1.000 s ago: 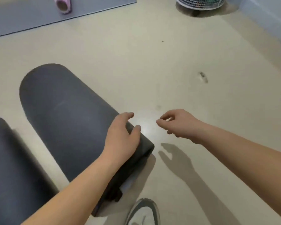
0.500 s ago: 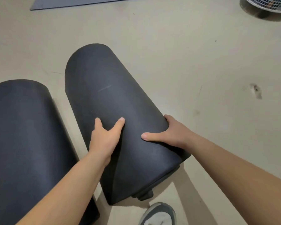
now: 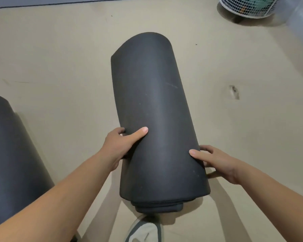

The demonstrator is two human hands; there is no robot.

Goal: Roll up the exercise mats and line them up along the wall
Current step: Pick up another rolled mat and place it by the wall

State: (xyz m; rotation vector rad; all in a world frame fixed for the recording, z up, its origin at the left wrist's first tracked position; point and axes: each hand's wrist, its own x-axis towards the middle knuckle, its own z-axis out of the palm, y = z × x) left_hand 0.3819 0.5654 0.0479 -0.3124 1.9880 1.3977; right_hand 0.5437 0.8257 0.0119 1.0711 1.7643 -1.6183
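Head view: rolled mat point(image 3: 157, 110) mid-floor point(image 3: 59, 58), long axis running away from the person, far end leaning slightly left. Left hand point(image 3: 119, 147) and right hand point(image 3: 215, 161) grip its near end from either side, thumbs on top. Second rolled mat point(image 3: 12, 154) at left edge, well apart.

rolled mat point(image 3: 156, 110) — charcoal | floor point(image 3: 59, 58) — beige | basket point(image 3: 248, 7): white mesh, perhaps green inside

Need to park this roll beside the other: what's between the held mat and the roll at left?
In the head view, bare floor lies between the held mat and the left roll, crossed only by the forearm of the left hand.
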